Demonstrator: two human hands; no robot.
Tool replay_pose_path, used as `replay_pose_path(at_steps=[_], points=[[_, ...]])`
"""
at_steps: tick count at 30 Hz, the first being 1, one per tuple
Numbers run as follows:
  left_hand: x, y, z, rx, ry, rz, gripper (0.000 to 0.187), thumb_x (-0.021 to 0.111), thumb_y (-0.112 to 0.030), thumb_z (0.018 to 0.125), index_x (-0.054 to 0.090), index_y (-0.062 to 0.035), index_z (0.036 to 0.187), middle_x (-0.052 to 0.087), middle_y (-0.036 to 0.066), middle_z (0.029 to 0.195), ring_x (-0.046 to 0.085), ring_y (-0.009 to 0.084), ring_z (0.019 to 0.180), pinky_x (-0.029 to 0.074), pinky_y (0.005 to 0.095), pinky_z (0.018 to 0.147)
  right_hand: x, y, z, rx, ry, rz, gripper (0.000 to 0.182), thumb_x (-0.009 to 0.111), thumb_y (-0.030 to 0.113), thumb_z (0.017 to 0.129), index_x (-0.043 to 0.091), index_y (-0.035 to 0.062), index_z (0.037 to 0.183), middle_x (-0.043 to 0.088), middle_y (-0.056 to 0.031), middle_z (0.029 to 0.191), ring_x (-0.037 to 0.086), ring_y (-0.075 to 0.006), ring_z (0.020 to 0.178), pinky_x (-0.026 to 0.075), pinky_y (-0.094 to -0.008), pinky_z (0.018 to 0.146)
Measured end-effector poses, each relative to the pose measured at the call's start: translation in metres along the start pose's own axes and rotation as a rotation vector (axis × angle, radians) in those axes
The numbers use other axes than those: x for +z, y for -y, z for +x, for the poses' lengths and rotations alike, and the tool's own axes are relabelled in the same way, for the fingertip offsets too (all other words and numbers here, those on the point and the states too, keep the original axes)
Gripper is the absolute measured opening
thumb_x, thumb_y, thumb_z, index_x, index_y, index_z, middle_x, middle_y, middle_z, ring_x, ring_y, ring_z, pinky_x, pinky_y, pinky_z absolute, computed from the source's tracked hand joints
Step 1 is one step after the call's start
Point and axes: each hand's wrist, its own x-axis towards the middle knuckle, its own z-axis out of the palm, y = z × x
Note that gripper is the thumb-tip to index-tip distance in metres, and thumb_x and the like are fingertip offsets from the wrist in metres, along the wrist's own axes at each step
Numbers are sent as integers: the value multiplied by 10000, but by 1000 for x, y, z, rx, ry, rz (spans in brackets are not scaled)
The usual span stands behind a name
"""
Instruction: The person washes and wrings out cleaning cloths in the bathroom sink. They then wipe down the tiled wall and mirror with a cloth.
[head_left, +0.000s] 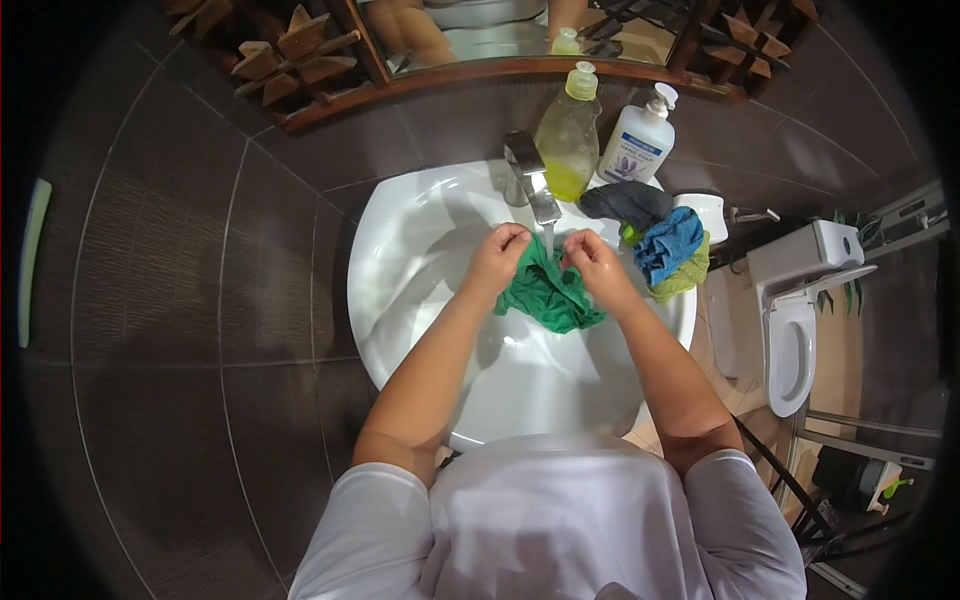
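A wet-looking green cloth (555, 300) hangs in the white sink (400, 290), right under the faucet (533, 180), from which water runs onto it. My left hand (497, 262) is closed on the cloth's upper left part, thumb against the fingers. On the other side, my right hand (594, 265) pinches the cloth's upper right part. Between the two hands the fabric sags in folds, its lower edge down in the basin.
On the sink's back ledge stand a dish soap bottle (567, 140) and a white hand soap pump bottle (638, 140). Dark grey (627, 203), blue (668, 245) and yellow-green cloths (688, 275) lie on the right rim. A mirror (520, 35) hangs above; a toilet (793, 350) stands at right.
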Motion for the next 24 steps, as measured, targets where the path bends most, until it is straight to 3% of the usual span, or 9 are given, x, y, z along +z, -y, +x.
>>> replay_pose_path(at_steps=[2, 7, 9, 11, 13, 14, 17, 21, 24], points=[[4, -1, -1, -7, 59, 22, 192, 552, -166, 840, 564, -17, 961, 572, 7, 854, 504, 74, 778, 410, 220, 724, 9, 27, -6, -141, 16, -15, 330, 670, 153, 705, 498, 44, 965, 515, -42, 855, 508, -138, 760, 418, -258, 672], [7, -22, -3, -32, -48, -7, 176, 564, -155, 832, 562, -20, 945, 575, 15, 855, 510, 80, 760, 421, 228, 705, 16, 20, -18, -46, -69, -676, 335, 614, 76, 708, 465, 50, 1006, 519, -139, 894, 524, -311, 823, 432, -358, 735], [-5, -27, -2, 46, -358, -480, 156, 556, -163, 833, 577, -27, 906, 573, 22, 827, 502, 81, 756, 405, 219, 678, 10, 7, -16, 8, -34, -585, 306, 612, 84, 722, 474, 46, 993, 529, -124, 880, 532, -290, 804, 433, -349, 721], [-17, -29, -3, 23, -343, -432, 153, 543, -160, 843, 568, -30, 920, 572, 28, 837, 507, 89, 762, 409, 223, 687, 8, -6, -10, 66, 4, -489, 279, 609, 93, 736, 483, 42, 979, 539, -109, 865, 541, -268, 786, 434, -339, 707], [-20, -26, -6, -3, -330, -382, 151, 530, -158, 853, 559, -33, 934, 571, 35, 847, 512, 96, 769, 413, 228, 695, 12, 8, 0, -349, 9, -205, 246, 588, 139, 779, 492, 27, 976, 558, -85, 806, 549, -222, 728, 434, -314, 688], [-18, -23, -6, -42, -295, -391, 156, 525, -162, 856, 548, -35, 944, 566, 39, 842, 511, 104, 766, 414, 233, 696, 14, 18, 1, -347, 9, -203, 246, 588, 139, 779, 492, 27, 976, 558, -85, 806, 549, -222, 728, 434, -314, 688], [-14, -27, -9, -143, -265, -418, 166, 516, -171, 860, 531, -37, 956, 559, 45, 843, 510, 117, 761, 417, 242, 696, 19, 49, 9, 162, 116, 308, 273, 572, 178, 832, 469, 36, 1042, 544, -64, 964, 525, -131, 839, 442, -271, 728], [-12, -8, -2, -106, -284, -253, 183, 522, -193, 856, 535, -35, 948, 556, 46, 849, 518, 129, 762, 421, 250, 696, 30, 22, 19, 217, -92, -17, 293, 583, 198, 823, 464, 32, 1034, 533, -61, 973, 518, -129, 832, 439, -274, 712], [-7, -10, 0, -21, -196, -136, 195, 530, -197, 851, 549, -26, 941, 560, 43, 845, 519, 128, 757, 422, 257, 694, 27, 6, 18, -187, 26, -303, 395, 615, 259, 770, 462, 7, 1032, 549, -151, 918, 544, -244, 824, 433, -325, 722]])
